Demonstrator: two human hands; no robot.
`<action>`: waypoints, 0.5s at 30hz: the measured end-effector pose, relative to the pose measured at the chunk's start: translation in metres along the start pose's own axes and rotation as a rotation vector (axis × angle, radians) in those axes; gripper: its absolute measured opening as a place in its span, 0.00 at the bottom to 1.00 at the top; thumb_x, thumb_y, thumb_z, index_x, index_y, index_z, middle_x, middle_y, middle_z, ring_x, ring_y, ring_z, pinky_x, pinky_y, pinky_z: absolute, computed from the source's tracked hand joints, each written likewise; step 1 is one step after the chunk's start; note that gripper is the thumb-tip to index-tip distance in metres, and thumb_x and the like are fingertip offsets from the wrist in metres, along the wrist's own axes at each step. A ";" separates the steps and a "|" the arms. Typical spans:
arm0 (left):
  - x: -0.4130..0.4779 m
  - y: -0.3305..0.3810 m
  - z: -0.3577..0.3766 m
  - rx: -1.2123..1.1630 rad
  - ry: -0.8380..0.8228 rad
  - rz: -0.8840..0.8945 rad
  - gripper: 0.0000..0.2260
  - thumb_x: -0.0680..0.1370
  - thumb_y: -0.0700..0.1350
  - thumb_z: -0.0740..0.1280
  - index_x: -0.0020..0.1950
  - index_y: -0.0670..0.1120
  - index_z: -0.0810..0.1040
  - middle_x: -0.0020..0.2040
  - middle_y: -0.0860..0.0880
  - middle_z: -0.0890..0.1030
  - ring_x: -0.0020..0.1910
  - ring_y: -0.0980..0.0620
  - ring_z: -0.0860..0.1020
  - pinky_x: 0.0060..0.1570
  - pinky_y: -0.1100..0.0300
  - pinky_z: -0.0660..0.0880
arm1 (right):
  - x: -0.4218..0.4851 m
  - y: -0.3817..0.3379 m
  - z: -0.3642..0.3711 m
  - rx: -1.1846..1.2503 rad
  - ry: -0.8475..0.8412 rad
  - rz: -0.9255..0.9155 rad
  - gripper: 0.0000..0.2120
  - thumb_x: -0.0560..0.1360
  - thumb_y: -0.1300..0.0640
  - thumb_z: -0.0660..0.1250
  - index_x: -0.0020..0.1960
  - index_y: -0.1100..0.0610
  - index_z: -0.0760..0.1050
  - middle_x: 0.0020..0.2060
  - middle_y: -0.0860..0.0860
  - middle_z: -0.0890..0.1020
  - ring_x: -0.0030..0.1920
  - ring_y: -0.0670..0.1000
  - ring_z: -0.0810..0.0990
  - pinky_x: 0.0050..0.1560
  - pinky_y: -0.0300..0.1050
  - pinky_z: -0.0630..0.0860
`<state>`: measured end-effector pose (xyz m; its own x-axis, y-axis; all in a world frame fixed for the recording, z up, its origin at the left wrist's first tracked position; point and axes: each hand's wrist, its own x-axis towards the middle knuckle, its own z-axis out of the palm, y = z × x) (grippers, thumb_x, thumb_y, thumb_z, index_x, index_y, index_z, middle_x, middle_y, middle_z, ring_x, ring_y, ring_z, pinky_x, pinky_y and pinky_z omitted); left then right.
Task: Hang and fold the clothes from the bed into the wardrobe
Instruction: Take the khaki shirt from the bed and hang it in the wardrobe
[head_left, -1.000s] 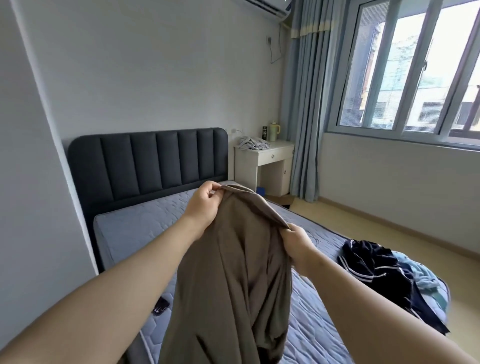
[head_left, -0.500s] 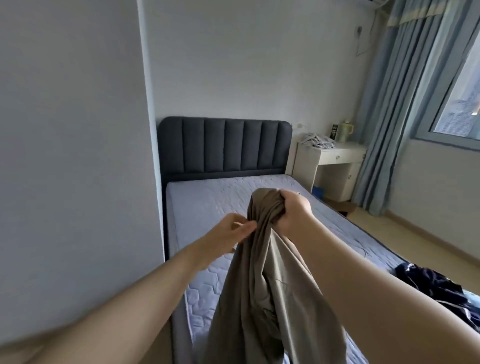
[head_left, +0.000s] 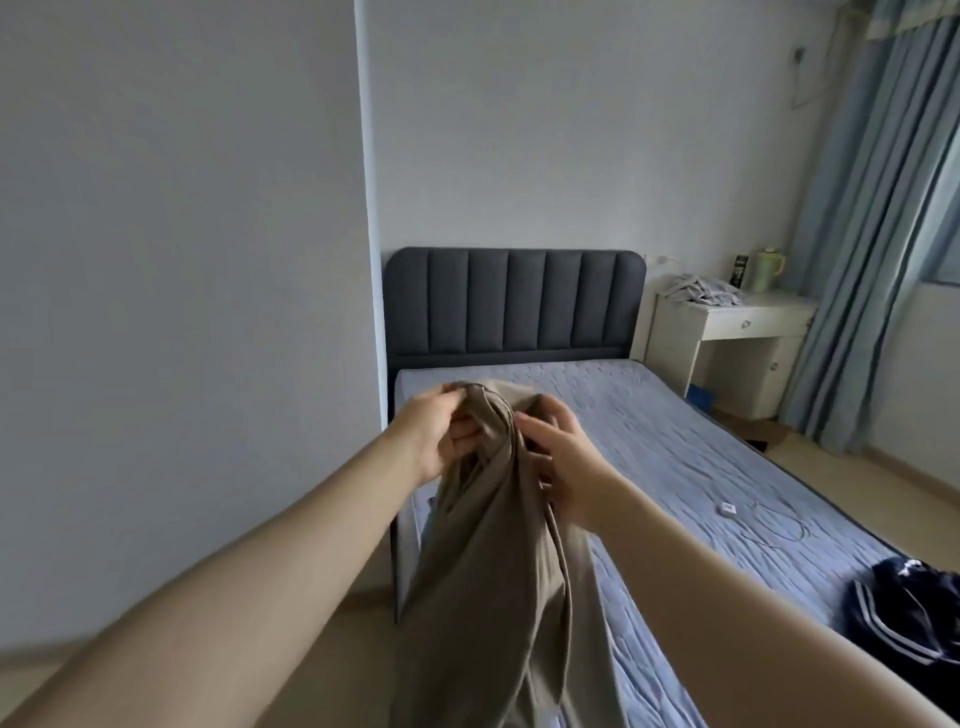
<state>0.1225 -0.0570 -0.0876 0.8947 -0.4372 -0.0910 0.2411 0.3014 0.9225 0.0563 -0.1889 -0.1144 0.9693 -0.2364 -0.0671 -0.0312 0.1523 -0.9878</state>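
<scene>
A brown garment (head_left: 498, 561) hangs in front of me, bunched at its top. My left hand (head_left: 436, 431) grips the bunched top from the left. My right hand (head_left: 561, 457) holds the fabric from the right, with its fingers curled into the folds. Both hands are close together above the left edge of the bed (head_left: 675, 467). A dark navy garment with white stripes (head_left: 914, 618) lies on the mattress at the lower right. The wardrobe is out of view.
A dark padded headboard (head_left: 514, 306) stands at the far end. A white bedside table (head_left: 727, 338) carries clothes and a kettle. Blue curtains (head_left: 872, 234) hang at the right. A white charger and cable (head_left: 737, 512) lie on the mattress. A plain wall (head_left: 182, 260) fills the left.
The view has swung left. My hands have come closer together on the garment's top, and my right hand has shifted its hold from the top to the right side.
</scene>
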 end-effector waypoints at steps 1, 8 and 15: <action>0.000 0.006 0.001 -0.070 0.026 0.004 0.12 0.82 0.39 0.53 0.45 0.44 0.74 0.27 0.48 0.81 0.25 0.53 0.80 0.24 0.63 0.76 | -0.003 0.005 0.002 -0.056 -0.040 0.030 0.25 0.73 0.53 0.70 0.67 0.48 0.65 0.56 0.50 0.76 0.52 0.52 0.78 0.49 0.46 0.76; -0.008 0.048 -0.026 -0.203 0.090 0.150 0.11 0.82 0.40 0.55 0.46 0.42 0.75 0.33 0.45 0.84 0.32 0.50 0.83 0.30 0.59 0.79 | 0.004 0.022 0.032 -0.445 0.105 -0.043 0.08 0.75 0.64 0.59 0.51 0.57 0.75 0.45 0.55 0.80 0.47 0.55 0.78 0.50 0.50 0.76; -0.037 0.077 -0.111 0.215 0.464 0.231 0.07 0.80 0.44 0.61 0.46 0.44 0.75 0.40 0.46 0.79 0.37 0.50 0.78 0.31 0.60 0.76 | 0.022 -0.004 0.099 -0.216 0.091 -0.120 0.14 0.77 0.66 0.51 0.41 0.57 0.73 0.36 0.52 0.76 0.37 0.49 0.72 0.37 0.42 0.69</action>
<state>0.1497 0.0761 -0.0546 0.9985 0.0533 0.0113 -0.0189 0.1447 0.9893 0.1016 -0.0998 -0.0977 0.9437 -0.3270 0.0495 0.0216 -0.0884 -0.9958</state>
